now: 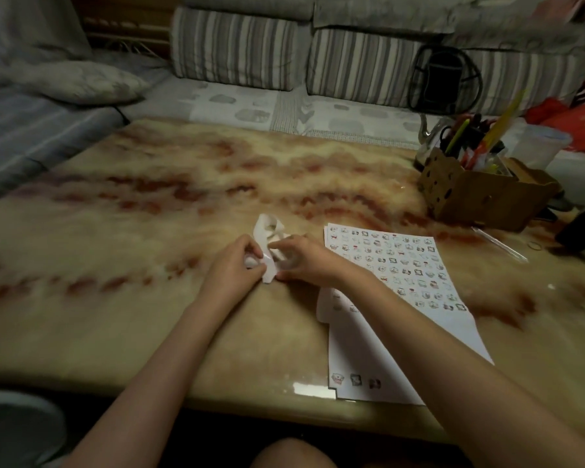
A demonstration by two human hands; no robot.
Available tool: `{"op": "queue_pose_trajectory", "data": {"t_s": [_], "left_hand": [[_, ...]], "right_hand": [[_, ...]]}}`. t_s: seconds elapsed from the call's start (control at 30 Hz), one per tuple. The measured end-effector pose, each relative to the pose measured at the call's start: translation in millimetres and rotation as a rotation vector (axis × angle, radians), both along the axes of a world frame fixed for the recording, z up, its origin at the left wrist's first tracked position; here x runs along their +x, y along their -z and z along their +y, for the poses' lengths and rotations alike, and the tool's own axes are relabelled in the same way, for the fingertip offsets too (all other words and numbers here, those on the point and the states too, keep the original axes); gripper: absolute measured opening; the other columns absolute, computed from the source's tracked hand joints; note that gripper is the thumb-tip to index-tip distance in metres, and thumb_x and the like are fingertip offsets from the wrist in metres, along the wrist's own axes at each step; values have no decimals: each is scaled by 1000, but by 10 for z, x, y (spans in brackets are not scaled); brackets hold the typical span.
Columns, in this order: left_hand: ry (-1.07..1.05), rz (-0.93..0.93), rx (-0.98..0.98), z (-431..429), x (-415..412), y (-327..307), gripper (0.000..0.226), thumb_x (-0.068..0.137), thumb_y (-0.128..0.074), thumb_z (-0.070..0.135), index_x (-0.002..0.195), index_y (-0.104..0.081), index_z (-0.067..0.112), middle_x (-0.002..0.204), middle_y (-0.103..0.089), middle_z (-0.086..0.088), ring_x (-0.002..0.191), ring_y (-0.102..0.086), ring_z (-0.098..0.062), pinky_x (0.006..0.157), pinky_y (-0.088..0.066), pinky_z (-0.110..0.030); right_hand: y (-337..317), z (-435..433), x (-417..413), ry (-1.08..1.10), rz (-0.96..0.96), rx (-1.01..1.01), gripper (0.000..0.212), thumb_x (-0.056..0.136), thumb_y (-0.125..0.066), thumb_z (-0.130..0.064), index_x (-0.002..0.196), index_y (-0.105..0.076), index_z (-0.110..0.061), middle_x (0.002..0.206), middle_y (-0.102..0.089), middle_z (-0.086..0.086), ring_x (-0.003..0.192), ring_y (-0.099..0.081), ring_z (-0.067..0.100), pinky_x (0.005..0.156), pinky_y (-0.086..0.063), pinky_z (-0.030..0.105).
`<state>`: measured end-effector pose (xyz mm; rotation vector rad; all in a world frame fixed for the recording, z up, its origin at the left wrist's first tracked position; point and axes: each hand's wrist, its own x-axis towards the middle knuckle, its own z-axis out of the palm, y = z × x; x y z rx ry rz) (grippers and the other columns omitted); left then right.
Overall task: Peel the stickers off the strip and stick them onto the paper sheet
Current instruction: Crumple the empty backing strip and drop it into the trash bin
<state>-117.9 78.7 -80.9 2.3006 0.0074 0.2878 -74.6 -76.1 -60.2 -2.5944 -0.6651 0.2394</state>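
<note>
Paper sheet [397, 265] lies flat on the table [132, 231], right of the hands, its far half already crowded with rows of small stickers; near edge carries three more, middle bare. Judged well along, with room left.

Strip [269, 246], curled and mostly white, is held up just above the table, left of the sheet. Few stickers seem left on it; blur hides detail.

Left hand [238, 265]: grip closed on the strip's lower part. Right hand [304, 261]: fingertips pinched at the strip's edge, likely lifting a sticker. Both forearms reach forward, converging.
</note>
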Motion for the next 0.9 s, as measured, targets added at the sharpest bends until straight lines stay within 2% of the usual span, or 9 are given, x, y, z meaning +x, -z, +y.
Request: {"op": "queue_pose_trajectory", "data": {"t_s": [0.07, 0.23, 0.33, 0.43, 0.57, 0.67, 0.73, 0.8, 0.9], "left_hand": [[5, -23, -55, -11, -15, 50, 22, 74, -69, 10, 87, -53, 19, 86, -61, 3, 78, -56, -14, 56, -35, -12], [38, -32, -92, -38, -59, 51, 56, 76, -71, 11, 127, -49, 18, 99, -64, -1, 88, -61, -17, 70, -40, -20], [4, -41, 34, 4, -17, 78, 40, 77, -71, 10, 117, -65, 12, 107, -59, -12, 100, -56, -23, 78, -32, -12], [10, -55, 64, 39, -44, 56, 20, 76, -72, 7, 96, -73, 8, 103, -45, -5, 91, -47, -12, 74, -26, 0], [33, -76, 122, 76, -73, 31, 16, 78, -68, 2, 93, -72, 4, 112, -58, -10, 95, -55, -19, 74, -29, -12], [67, -81, 227, 120, -142, -21, 21, 81, -64, 6, 101, -71, 5, 108, -67, -14, 102, -58, -30, 81, -34, -25], [68, -124, 245, 170, -233, -79, 19, 83, -63, 8, 99, -72, 7, 103, -69, -17, 97, -60, -32, 80, -38, -31], [48, -146, 246, 223, -331, -131, 20, 84, -59, 23, 93, -71, 10, 94, -70, -16, 89, -63, -32, 73, -43, -35], [26, -145, 167, 273, -472, -194, 27, 79, -54, 29, 92, -70, 13, 84, -71, -12, 80, -66, -29, 66, -45, -32]], "right_hand": [[41, 41, -73, 74, 25, 173, 48, 80, -73, -14, 126, -60, -9, 124, -58, 14, 116, -53, 28, 79, -33, 18], [199, 160, -246, 263, -17, 453, 27, 84, -61, -1, 109, -71, -8, 111, -70, 9, 104, -63, 17, 73, -39, 10], [226, 204, -285, 299, -14, 492, 27, 82, -60, 2, 104, -73, -7, 104, -72, 8, 90, -61, 6, 66, -39, 2], [238, 179, -292, 298, 7, 527, 27, 82, -61, 0, 104, -73, -9, 101, -73, 10, 86, -60, 7, 68, -42, 11], [223, 140, -301, 307, 98, 666, 21, 91, -61, -13, 108, -72, -9, 113, -70, 7, 99, -63, 9, 86, -49, 19], [163, 124, -331, 240, 162, 696, 28, 90, -64, -26, 116, -68, -16, 130, -60, -2, 120, -54, 7, 106, -41, 28], [144, 140, -368, 151, 188, 642, 38, 87, -68, -25, 124, -62, -18, 144, -47, -1, 131, -43, 6, 108, -32, 17], [145, 176, -406, 89, 196, 611, 48, 87, -68, -20, 133, -55, -17, 151, -36, 1, 135, -34, 4, 100, -27, 3], [131, 306, -498, 39, 239, 700, 47, 91, -62, -11, 136, -50, -16, 147, -42, 1, 133, -38, 5, 98, -30, 0]]}}
